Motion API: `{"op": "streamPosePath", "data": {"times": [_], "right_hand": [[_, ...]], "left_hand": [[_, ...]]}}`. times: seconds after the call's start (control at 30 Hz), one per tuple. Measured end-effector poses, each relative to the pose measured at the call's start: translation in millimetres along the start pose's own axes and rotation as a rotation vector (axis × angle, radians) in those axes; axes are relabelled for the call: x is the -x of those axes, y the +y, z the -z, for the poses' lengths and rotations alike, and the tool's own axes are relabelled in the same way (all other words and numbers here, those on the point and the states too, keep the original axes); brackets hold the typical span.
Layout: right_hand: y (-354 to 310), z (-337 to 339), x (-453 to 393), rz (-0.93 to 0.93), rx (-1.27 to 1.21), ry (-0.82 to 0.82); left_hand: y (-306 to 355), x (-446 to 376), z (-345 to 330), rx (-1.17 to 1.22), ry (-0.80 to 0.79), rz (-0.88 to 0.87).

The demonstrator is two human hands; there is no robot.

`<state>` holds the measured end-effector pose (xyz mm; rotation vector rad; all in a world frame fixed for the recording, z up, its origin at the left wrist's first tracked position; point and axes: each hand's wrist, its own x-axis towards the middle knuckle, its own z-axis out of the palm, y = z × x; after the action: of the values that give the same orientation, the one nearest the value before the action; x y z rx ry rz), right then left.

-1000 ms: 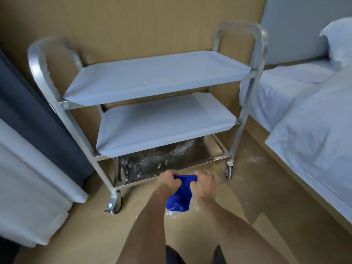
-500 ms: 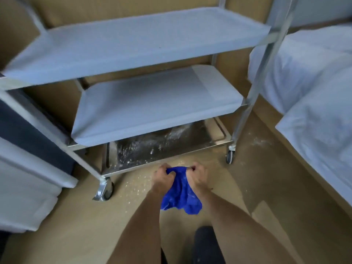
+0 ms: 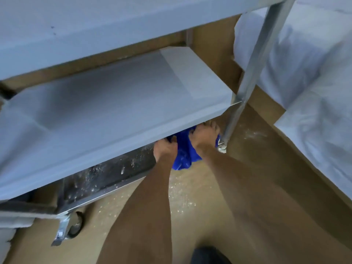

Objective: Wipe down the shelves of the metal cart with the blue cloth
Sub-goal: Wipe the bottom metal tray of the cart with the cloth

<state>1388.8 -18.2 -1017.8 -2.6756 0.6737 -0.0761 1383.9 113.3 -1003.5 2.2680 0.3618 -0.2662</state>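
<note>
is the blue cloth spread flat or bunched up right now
Bunched up. The blue cloth is gathered into a crumpled wad gripped by the left hand and right hand, with loose folds hanging below.

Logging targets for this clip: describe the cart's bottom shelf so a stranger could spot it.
Start at the metal cart beside the bed. Below its two pale shelves, just above the floor, lies the bottom shelf. It alone is dark bare metal, speckled with white powder.

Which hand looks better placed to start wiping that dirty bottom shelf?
Probably the left hand. It grips the blue cloth right beside the speckled stretch of the bottom shelf, while the right hand holds it by the corner post.
</note>
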Motion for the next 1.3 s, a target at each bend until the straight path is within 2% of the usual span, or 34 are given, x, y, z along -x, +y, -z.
{"op": "streamPosePath", "data": {"times": [0.07,0.2,0.3,0.37,0.43,0.53,0.6,0.77,0.83,0.93,1.03,1.17,1.23,1.3], "right_hand": [[-1.2,-23.0,-7.1,0.046,0.105,-0.040],[5.3,-72.4,15.5,0.187,0.180,-0.264],[7.1,-86.3,13.3,0.207,0.201,-0.160],[7.4,-92.6,8.1,0.180,0.175,-0.160],[7.6,-99.6,8.6,0.105,0.133,-0.209],[-9.0,-109.0,33.7,0.101,0.138,-0.182],[-39.6,-122.5,65.6,0.156,0.126,-0.197],[-126.6,-163.7,169.6,0.426,0.013,-0.265],[-136.8,-163.3,178.9,0.380,0.008,-0.294],[-118.0,-149.7,159.7,0.311,0.042,-0.266],[-75.9,-133.7,116.9,0.059,0.027,-0.177],[-6.1,-96.5,38.0,-0.255,-0.053,-0.084],[21.5,-85.3,11.7,-0.301,-0.069,-0.070],[32.6,-87.2,6.3,-0.266,-0.064,-0.062]], "left_hand": [[-19.2,-0.5,-1.4,-0.154,0.094,0.009],[-106.7,17.9,14.3,-0.305,0.206,0.155],[-160.1,21.2,41.3,-0.259,0.373,0.378],[-184.5,15.8,56.4,-0.224,0.438,0.456],[-198.2,10.2,64.9,-0.229,0.423,0.384],[-205.3,9.8,69.4,-0.247,0.411,0.290],[-204.9,11.5,70.5,-0.244,0.386,0.274],[-213.5,14.7,88.2,-0.264,0.292,0.233],[-217.1,16.7,96.5,-0.332,0.237,0.188],[-209.8,18.0,95.2,-0.358,0.227,0.193],[-202.6,18.9,82.9,-0.366,0.242,0.226],[-213.8,18.5,67.4,-0.502,0.274,0.201],[-214.7,16.3,61.6,-0.512,0.318,0.199],[-213.1,17.8,60.4,-0.522,0.337,0.188]]}}
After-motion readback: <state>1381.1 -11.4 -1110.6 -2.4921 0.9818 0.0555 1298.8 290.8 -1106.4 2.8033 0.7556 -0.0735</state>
